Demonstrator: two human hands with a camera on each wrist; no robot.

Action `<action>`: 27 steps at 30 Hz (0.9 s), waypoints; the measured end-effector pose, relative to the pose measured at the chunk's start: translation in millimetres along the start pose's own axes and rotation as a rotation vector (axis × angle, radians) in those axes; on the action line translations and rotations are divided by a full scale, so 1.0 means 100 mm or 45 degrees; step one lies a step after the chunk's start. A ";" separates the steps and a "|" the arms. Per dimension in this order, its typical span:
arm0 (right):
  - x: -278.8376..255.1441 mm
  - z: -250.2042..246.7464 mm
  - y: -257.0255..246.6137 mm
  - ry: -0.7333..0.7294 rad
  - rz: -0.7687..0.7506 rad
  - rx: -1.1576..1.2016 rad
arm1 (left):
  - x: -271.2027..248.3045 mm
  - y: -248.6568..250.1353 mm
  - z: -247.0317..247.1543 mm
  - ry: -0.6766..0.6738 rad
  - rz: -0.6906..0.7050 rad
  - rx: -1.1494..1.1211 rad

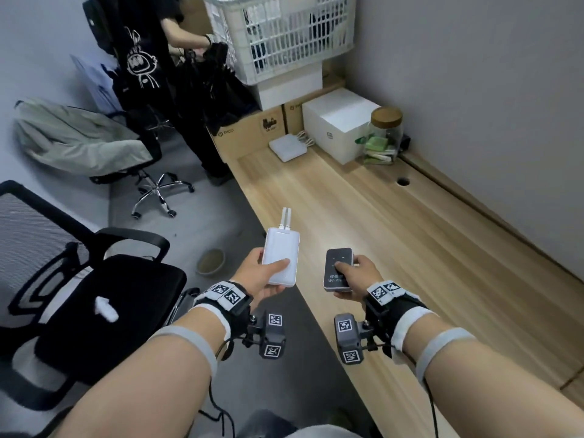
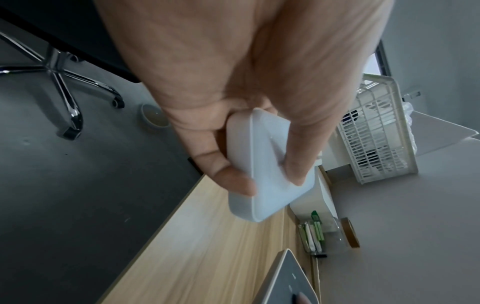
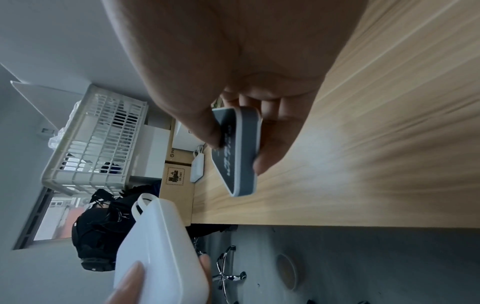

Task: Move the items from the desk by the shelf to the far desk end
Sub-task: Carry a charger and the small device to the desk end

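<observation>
Right now, from the head camera, my left hand [image 1: 264,278] grips a white power bank [image 1: 282,257] just off the desk's [image 1: 410,241] near long edge, while my right hand [image 1: 358,273] pinches a dark remote [image 1: 338,269] above that edge. Left wrist camera: fingers [image 2: 228,176] curl round the power bank. Right wrist camera: thumb and fingers clamp the remote [image 3: 237,152] over the wood.
</observation>
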State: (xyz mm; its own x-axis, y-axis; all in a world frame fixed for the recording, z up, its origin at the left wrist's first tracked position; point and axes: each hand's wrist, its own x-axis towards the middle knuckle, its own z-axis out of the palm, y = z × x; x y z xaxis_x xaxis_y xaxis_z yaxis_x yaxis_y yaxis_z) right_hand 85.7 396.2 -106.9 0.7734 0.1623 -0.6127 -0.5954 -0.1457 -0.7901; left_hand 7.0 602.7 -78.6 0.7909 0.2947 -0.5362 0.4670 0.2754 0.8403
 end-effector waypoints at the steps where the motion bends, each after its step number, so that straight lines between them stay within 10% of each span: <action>1: 0.11 0.07 -0.07 0.017 0.003 -0.009 | 0.14 0.07 -0.05 -0.009 -0.010 -0.009; 13: 1.25 0.97 -1.03 0.227 0.075 0.029 | 2.04 1.00 -0.57 -0.228 -0.112 -0.029; 27: 2.47 1.11 -1.65 0.329 0.165 0.171 | 3.76 1.68 -0.23 -0.056 -0.242 0.101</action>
State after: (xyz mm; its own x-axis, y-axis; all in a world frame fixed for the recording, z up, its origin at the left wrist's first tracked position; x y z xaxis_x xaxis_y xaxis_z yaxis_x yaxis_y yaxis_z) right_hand 351.3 568.8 -129.9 0.7086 -0.1052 -0.6977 -0.7027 -0.0163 -0.7113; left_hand 374.1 781.2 -140.9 0.7012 0.2037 -0.6833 0.6378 0.2490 0.7288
